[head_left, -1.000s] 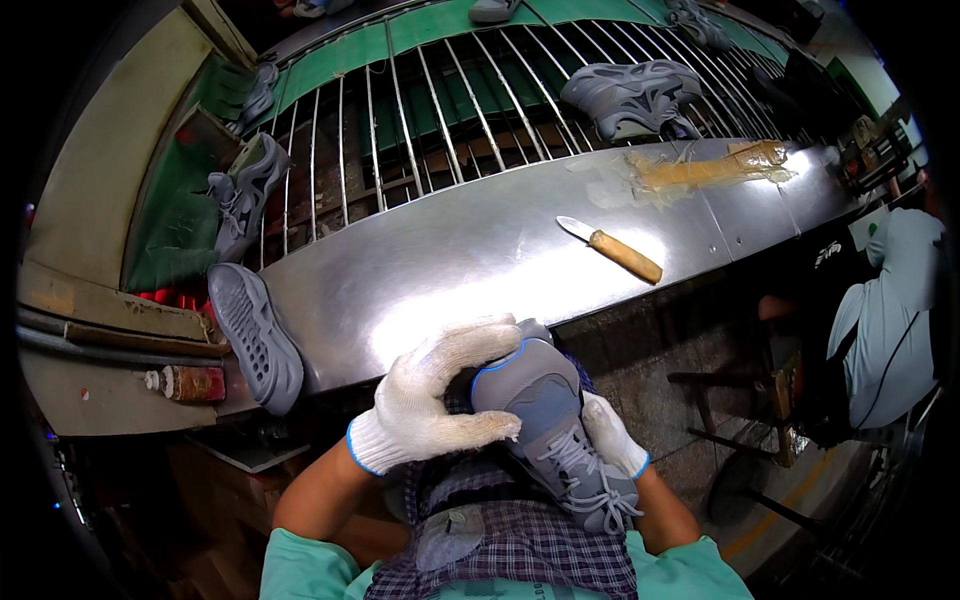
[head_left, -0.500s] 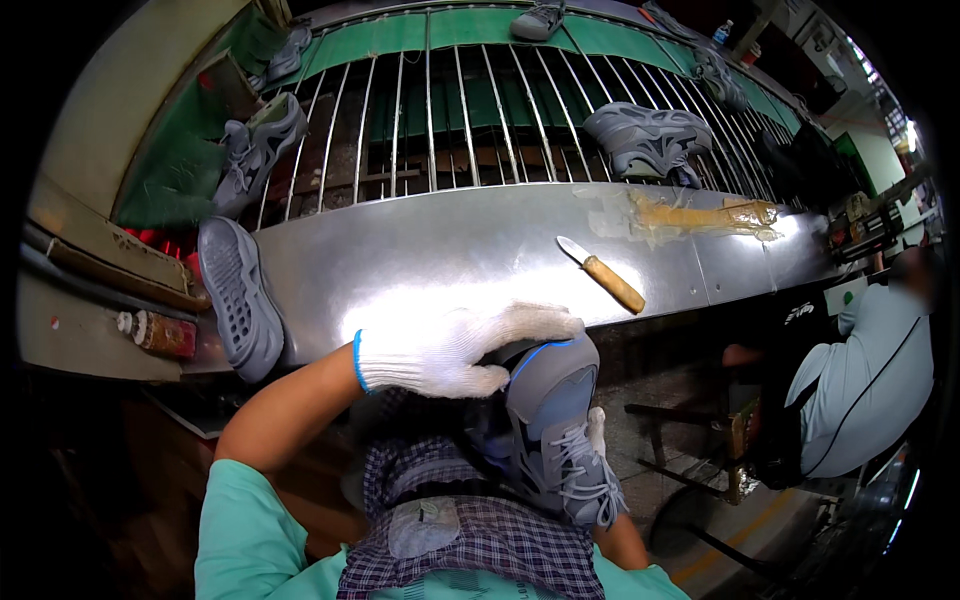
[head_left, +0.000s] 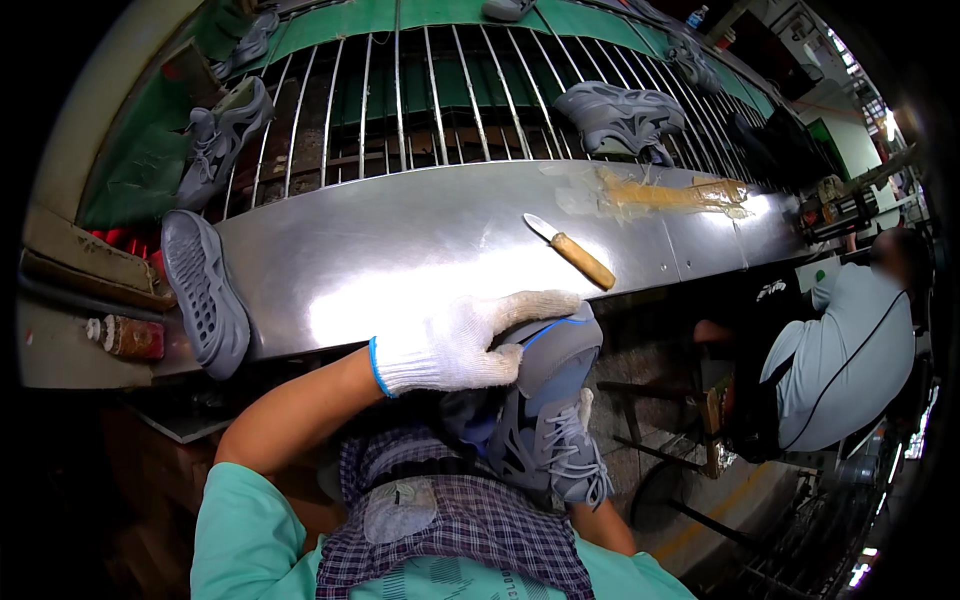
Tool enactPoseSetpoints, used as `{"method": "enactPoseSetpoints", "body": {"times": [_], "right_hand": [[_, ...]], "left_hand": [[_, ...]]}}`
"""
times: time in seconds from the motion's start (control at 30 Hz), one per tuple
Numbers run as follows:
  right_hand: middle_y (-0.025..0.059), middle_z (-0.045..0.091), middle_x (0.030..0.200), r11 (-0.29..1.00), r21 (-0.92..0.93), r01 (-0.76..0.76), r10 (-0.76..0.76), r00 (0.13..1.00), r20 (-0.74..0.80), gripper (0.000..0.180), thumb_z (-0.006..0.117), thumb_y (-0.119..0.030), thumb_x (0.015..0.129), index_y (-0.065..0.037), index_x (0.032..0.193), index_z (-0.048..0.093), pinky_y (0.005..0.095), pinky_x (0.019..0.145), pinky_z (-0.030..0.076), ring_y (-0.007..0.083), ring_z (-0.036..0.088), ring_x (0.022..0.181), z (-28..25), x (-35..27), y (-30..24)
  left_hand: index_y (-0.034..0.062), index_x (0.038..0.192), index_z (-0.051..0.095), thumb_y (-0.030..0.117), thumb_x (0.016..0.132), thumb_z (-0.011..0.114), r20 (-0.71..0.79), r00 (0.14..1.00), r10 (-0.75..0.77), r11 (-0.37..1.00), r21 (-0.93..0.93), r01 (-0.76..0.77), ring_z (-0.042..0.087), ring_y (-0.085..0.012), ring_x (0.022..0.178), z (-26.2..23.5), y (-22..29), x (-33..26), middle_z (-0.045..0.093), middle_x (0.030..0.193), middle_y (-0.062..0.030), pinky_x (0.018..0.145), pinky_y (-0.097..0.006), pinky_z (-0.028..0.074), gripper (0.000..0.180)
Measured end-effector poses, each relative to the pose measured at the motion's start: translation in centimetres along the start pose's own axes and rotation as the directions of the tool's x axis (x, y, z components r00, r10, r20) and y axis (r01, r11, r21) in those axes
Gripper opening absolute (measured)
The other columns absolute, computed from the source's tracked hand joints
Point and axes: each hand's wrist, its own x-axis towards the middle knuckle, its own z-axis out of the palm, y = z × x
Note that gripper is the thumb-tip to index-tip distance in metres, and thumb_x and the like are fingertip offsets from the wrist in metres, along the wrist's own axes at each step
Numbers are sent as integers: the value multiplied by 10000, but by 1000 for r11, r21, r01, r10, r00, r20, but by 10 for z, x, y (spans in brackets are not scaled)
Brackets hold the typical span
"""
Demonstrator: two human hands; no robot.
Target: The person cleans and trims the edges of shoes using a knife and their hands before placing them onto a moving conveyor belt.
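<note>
A grey sneaker (head_left: 560,375) with pale laces is held in front of my apron, its toe toward the bench and a blue line along the toe's edge. My left hand (head_left: 465,342), in a white knit glove with a blue cuff, grips that toe edge between thumb and fingers. Most of my right hand (head_left: 586,403) is hidden behind the sneaker. Only a bit of white glove shows at the shoe's right side, where the hand holds it. On the metal bench ahead lies a knife (head_left: 572,252) with a wooden handle, blade pointing away to the left.
A grey sole (head_left: 205,295) rests at the left end of the steel bench (head_left: 390,230), near a red bottle (head_left: 130,337). Beyond, a rack of metal bars (head_left: 435,100) carries several grey shoes, including one pair (head_left: 620,118). Another person (head_left: 845,350) sits at the right.
My view has shifted a little, so the bench and rack sit farther left and higher. Both hands keep hold of the sneaker, whose toe has turned slightly in my left hand.
</note>
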Motion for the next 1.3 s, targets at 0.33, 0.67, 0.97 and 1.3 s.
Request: {"method": "enactPoseSetpoints", "body": {"times": [0.33, 0.67, 0.97, 1.3], "right_hand": [[100, 674, 1006, 888, -430, 160, -302, 910, -286, 325, 686, -334, 1019, -16, 1050, 626, 326, 729, 527, 167, 679, 884, 71, 1, -61], [75, 578, 1018, 543, -775, 323, -404, 910, 96, 396, 671, -406, 1009, -32, 1060, 552, 361, 766, 457, 206, 591, 909, 15, 24, -40], [144, 347, 1544, 999, -20, -30, 24, 963, -269, 780, 504, -643, 1036, -92, 1539, 276, 478, 1157, 325, 319, 378, 1407, 48, -6, -47], [194, 486, 1631, 931, 158, -329, 312, 942, 122, 890, 372, -750, 1079, -72, 1653, 411, 484, 1248, 415, 351, 509, 1472, 21, -54, -57]], "left_hand": [[-19, 1619, 443, 49, 800, 589, 14, 998, 56, 998, 12, -56, 578, -329, 1454, 24, -33, -8, 545, 1594, -251, 1264, -427, 415, 835], [-6, 1669, 363, 92, 832, 623, 5, 999, -48, 983, -179, 48, 487, -321, 1529, 36, -37, -18, 496, 1637, -240, 1295, -419, 350, 882], [70, 1695, 344, 81, 843, 602, -251, 967, 31, 992, -112, -61, 580, -383, 1454, 67, -46, -33, 517, 1624, -264, 1239, -408, 438, 891], [-36, 1717, -18, 230, 893, 821, -470, 882, -48, 988, -153, -27, 342, -412, 1595, 83, -34, -59, 292, 1716, -323, 1311, -447, 291, 1206]]}}
